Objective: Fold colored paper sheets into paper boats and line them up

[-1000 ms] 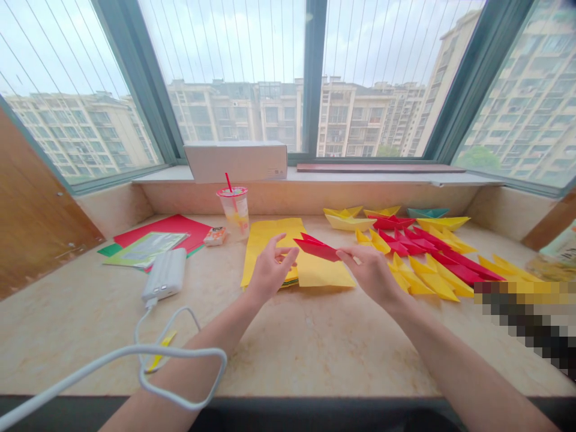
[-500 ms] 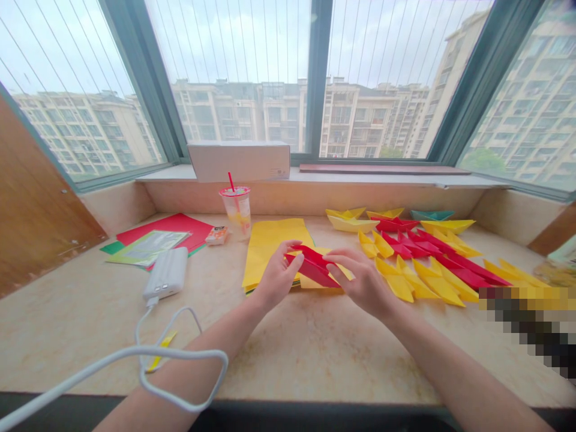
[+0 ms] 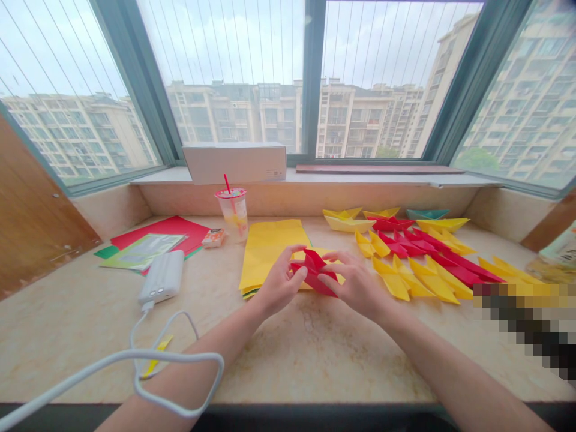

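Note:
Between my two hands is a red paper boat (image 3: 316, 273), held above the near edge of the yellow paper stack (image 3: 270, 246). Its middle peak stands up and its sides are spread. My left hand (image 3: 284, 281) pinches its left end, thumb in front and fingers behind. My right hand (image 3: 353, 279) grips its right end with thumb and fingertips. Part of the boat's ends is hidden by my fingers. Several folded boats lie to the right, among them a yellow boat (image 3: 393, 279), a red boat (image 3: 391, 224) and a green boat (image 3: 427, 214).
A lidded cup with a red straw (image 3: 234, 213) stands behind the stack, beside a small orange-and-white packet (image 3: 213, 238). Left are red sheets (image 3: 168, 225) and a white power bank (image 3: 162, 279). Its white cable (image 3: 180, 357) crosses over my left forearm. A white box (image 3: 236, 163) sits on the sill.
The red paper was a flatter, long folded shape; now its middle peak shows upright and its sides are opened out. My hands stay at its ends, and the view has shifted slightly.

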Motion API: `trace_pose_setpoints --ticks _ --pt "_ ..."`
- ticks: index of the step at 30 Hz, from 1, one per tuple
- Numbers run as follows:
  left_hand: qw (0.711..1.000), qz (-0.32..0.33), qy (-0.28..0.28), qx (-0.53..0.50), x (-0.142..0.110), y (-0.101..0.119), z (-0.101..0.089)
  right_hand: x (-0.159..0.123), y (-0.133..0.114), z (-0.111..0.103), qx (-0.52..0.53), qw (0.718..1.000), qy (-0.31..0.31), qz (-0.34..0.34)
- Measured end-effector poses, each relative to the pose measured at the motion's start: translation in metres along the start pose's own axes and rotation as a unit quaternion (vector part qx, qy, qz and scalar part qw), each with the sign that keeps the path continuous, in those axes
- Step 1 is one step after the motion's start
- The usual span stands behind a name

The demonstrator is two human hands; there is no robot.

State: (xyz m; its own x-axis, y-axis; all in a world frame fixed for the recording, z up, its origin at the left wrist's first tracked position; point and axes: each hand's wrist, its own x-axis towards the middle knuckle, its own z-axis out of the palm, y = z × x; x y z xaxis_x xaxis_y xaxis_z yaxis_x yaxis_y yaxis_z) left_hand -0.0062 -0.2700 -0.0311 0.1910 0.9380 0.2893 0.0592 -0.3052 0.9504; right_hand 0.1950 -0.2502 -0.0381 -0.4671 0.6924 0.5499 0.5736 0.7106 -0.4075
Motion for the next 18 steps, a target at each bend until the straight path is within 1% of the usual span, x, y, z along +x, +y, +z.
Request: trace_pose_setpoints --ticks 6,9,13,18 --pt "1.000 -0.009 -0.013 -0.025 -0.0006 -0.0048 -0.0011 -0.0004 0.0005 0.0014 0.016 0.999 -0.021 0.024" --pt "1.000 -0.016 -0.017 -0.016 -0.0011 -0.0052 -0.0020 0.0003 -0.0016 0.0015 0.025 0.999 -0.030 0.029" --pt "1.000 -0.011 -0.021 -0.005 -0.0021 -0.0014 -0.0020 0.0008 -0.0040 0.0026 0.046 0.998 -0.041 0.030" --pt "1.000 -0.017 -0.025 0.000 -0.0021 -0.0002 -0.0012 -0.0001 -0.0069 0.0028 0.010 0.998 -0.050 0.022"
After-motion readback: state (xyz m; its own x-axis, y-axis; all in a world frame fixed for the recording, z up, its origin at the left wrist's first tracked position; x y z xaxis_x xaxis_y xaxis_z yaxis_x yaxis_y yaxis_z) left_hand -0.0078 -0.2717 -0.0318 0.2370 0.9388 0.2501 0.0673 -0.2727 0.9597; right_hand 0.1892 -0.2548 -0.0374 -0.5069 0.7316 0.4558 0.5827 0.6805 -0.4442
